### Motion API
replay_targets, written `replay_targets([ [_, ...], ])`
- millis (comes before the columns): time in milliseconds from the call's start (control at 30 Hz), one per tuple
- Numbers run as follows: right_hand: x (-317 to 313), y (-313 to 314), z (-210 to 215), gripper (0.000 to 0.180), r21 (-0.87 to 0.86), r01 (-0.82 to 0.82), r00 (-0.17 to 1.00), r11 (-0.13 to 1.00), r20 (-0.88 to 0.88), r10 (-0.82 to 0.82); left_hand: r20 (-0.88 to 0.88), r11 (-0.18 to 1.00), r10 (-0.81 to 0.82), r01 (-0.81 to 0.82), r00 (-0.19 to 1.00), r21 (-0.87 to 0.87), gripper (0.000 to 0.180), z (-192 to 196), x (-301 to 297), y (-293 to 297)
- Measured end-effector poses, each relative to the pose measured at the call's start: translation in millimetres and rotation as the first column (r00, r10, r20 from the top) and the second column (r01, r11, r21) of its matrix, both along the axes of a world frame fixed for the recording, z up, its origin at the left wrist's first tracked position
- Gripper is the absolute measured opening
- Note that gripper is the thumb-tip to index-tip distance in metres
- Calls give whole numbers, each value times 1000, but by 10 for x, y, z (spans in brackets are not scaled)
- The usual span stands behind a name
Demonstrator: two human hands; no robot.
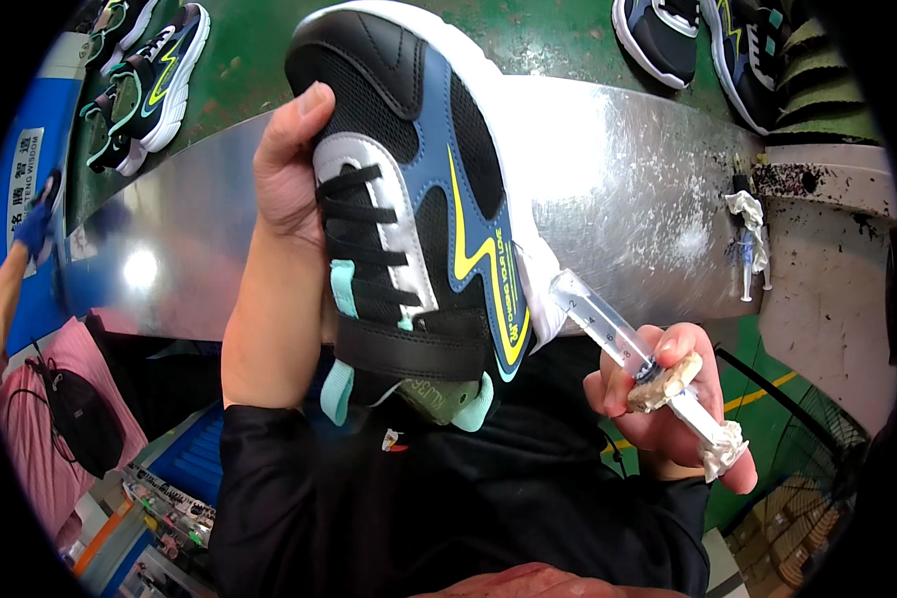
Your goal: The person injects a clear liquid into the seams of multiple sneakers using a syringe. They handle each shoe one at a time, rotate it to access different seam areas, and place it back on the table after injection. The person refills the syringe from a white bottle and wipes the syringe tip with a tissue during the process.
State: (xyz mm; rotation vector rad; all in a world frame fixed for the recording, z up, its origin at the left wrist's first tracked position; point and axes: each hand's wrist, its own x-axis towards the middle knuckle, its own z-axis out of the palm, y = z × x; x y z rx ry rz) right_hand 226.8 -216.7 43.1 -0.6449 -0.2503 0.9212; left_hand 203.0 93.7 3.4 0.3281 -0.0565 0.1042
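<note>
Head view: sneaker (pixel 431 204) gripped in left hand (pixel 291 164), syringe (pixel 605 326) in right hand (pixel 658 427)

Both hands (pixel 291 179) (pixel 658 427) curled, left farther forward

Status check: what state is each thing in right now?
Left hand: closed on the shoe
Shoe: held up, toe pointing away from the person
Strap: lying across the shoe
Right hand: gripping the syringe
Syringe: plunger drawn back, contents unclear
Metal table: white-flecked
Fan: can't tell if running
</note>
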Motion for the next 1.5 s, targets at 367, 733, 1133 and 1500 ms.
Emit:
replay_targets([
  [367,-239,-350,-231,101,88,-6,997,996,76,-1,-186,999,-49,49,981,-7,45,-483,43,404],
  [733,-277,-464,-416,97,129,-27,998,991,68,18,-263,980,52,3,963,201,23,-251,103,185],
  [1133,-301,-473,-588,105,158,18,989,987,139,-40,-475,902,226,1,850,431,48,-257,-291,453],
  [1500,-229,-339,-718,107,166,-54,961,985,277,6,-584,757,482,25,653,652,41,-76,-1256,493],
])
